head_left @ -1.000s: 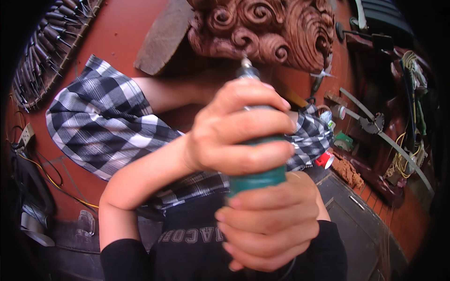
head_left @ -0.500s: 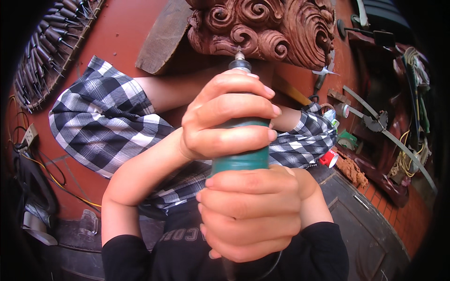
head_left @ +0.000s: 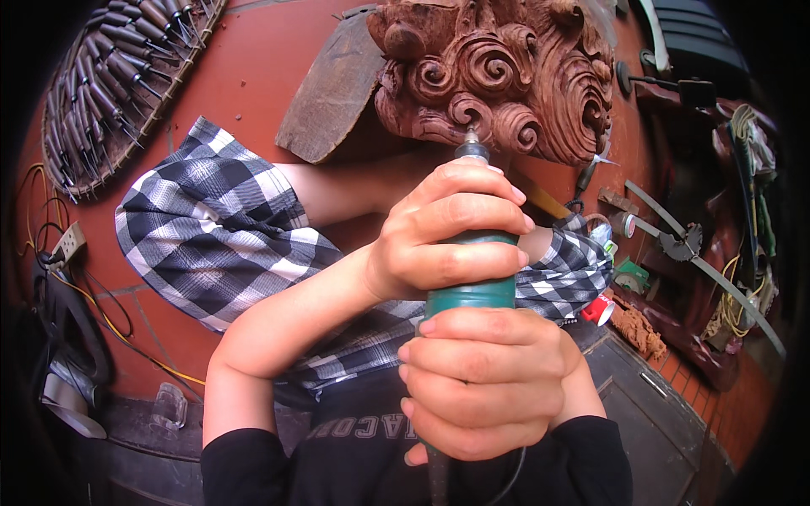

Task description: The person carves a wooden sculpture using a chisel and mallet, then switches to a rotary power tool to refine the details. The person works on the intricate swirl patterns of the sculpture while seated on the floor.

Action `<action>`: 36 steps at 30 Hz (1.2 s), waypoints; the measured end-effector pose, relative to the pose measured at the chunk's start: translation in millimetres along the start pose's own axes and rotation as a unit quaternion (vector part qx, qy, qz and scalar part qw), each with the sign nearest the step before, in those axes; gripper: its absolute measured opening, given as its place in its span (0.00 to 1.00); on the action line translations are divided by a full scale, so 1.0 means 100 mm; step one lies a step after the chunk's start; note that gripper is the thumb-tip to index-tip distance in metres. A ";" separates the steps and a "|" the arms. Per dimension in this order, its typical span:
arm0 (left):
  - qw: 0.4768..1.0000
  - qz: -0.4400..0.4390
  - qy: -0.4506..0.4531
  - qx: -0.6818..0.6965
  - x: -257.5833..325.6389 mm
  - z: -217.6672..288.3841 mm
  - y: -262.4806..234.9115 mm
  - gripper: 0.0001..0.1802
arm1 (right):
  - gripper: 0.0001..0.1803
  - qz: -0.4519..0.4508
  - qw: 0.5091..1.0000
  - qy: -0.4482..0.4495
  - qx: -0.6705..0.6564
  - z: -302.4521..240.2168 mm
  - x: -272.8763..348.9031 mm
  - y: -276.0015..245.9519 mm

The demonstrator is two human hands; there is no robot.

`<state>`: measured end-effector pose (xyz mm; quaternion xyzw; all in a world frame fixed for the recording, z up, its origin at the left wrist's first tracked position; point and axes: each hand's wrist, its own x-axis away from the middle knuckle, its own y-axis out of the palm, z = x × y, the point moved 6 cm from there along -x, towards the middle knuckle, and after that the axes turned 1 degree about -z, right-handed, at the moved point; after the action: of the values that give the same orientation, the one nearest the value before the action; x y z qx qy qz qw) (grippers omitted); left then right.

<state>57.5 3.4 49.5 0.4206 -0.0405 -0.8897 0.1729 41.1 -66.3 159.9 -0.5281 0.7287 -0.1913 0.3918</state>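
Both my hands are wrapped around a green electric die grinder [head_left: 472, 293], held lengthwise in front of my body. My left hand [head_left: 456, 223] grips the upper part near the collar. Below it, my right hand [head_left: 489, 379] closes around the rear of the body, where a cord trails down. The grinder's narrow metal tip points away from me and meets, or nearly meets, a small scroll on the lower edge of a reddish-brown wood carving [head_left: 498, 72]. Curls and flowing grooves cover the carving. Exact contact of the bit is too small to tell.
A woven tray [head_left: 156, 114] of wooden-handled carving chisels [head_left: 101, 80] lies far left. A dark wooden board [head_left: 329, 93] rests beside the carving. My checkered shorts [head_left: 211, 228] are underneath. A power strip [head_left: 69, 243] with cables sits left; a red cup [head_left: 599, 309] and metal strips [head_left: 717, 278] lie right.
The whole scene, hands included, now appears lower and farther right. Both hands keep their hold on the grinder, and its tip remains at about the same scroll.
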 end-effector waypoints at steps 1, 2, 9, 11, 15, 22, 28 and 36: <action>1.000 0.001 0.000 0.000 0.01 0.00 -0.01 0.23 | 0.12 -0.001 1.000 0.002 0.001 0.00 0.01 0.01; 1.000 0.002 0.000 0.000 0.02 0.00 -0.02 0.23 | 0.12 -0.001 1.000 0.004 0.000 0.00 0.01 0.03; 0.999 0.024 0.017 0.025 0.07 0.00 -0.05 0.15 | 0.12 0.012 1.000 0.002 0.005 -0.02 -0.01 0.09; 0.999 0.023 0.022 0.023 0.06 0.00 -0.06 0.15 | 0.12 0.023 1.000 -0.005 0.006 -0.02 -0.01 0.11; 0.999 0.023 0.019 0.020 0.08 -0.02 -0.10 0.15 | 0.12 0.034 0.999 -0.019 0.003 0.01 -0.02 0.14; 1.000 0.008 0.007 0.005 0.05 -0.02 -0.14 0.15 | 0.11 0.107 0.994 -0.032 -0.013 0.05 -0.04 0.17; 1.000 0.007 0.010 0.004 0.04 0.01 -0.07 0.16 | 0.13 0.028 1.000 -0.007 -0.009 0.01 0.00 0.07; 1.000 0.002 0.005 0.005 0.01 0.01 -0.03 0.17 | 0.13 0.011 1.000 -0.001 -0.010 0.00 0.00 0.00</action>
<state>55.8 5.6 48.5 0.4255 -0.0445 -0.8872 0.1727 40.7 -66.3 159.7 -0.5246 0.7356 -0.1791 0.3894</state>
